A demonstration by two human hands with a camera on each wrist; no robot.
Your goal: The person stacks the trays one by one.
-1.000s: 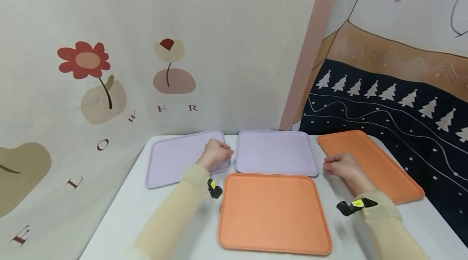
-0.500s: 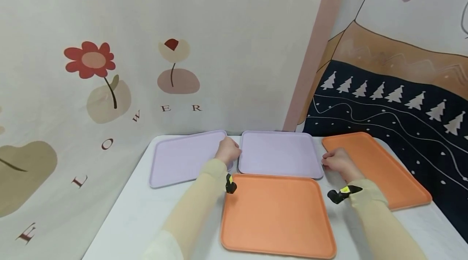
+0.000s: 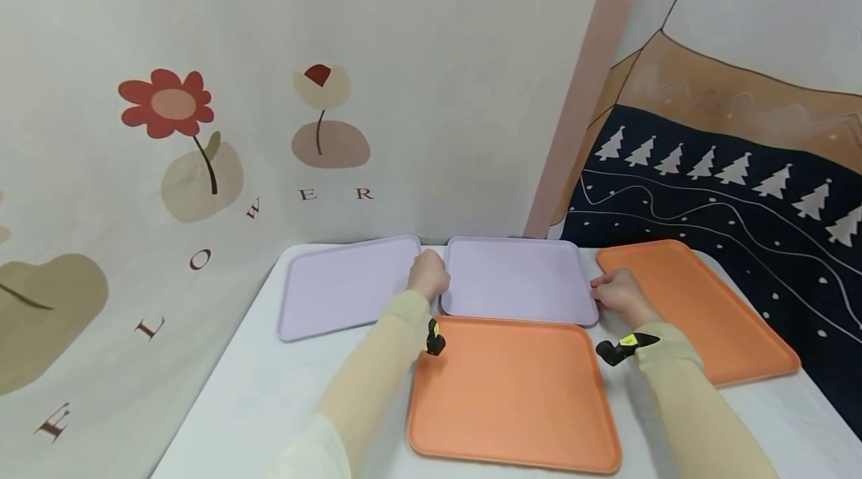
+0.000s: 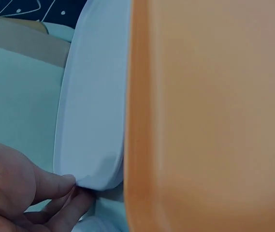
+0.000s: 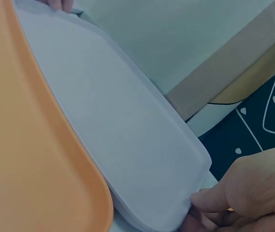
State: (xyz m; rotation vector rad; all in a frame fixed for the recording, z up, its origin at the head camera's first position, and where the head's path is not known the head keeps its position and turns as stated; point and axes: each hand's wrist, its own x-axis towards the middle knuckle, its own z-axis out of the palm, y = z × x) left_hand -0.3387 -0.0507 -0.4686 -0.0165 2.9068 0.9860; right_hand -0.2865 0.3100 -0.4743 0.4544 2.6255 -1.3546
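A lavender tray (image 3: 518,281) lies at the back middle of the table, between my two hands. My left hand (image 3: 429,275) is at its left edge; in the left wrist view the thumb (image 4: 55,185) sits on the rim with fingers bent beneath. At the opposite short edge, my right hand (image 3: 622,295) pinches the rim, its thumb (image 5: 209,199) on top and the other fingers partly hidden below. An orange tray (image 3: 515,393) lies in front, close against the lavender tray's near edge.
Another lavender tray (image 3: 346,286) lies at a slant on the back left, close to my left hand. A second orange tray (image 3: 714,322) lies angled at the right, partly under my right forearm. The white table (image 3: 229,397) meets a printed cloth backdrop (image 3: 438,90) behind.
My left hand has moved right, from over the left lavender tray to the middle one's left edge. My right hand has shifted slightly left and now meets its right edge.
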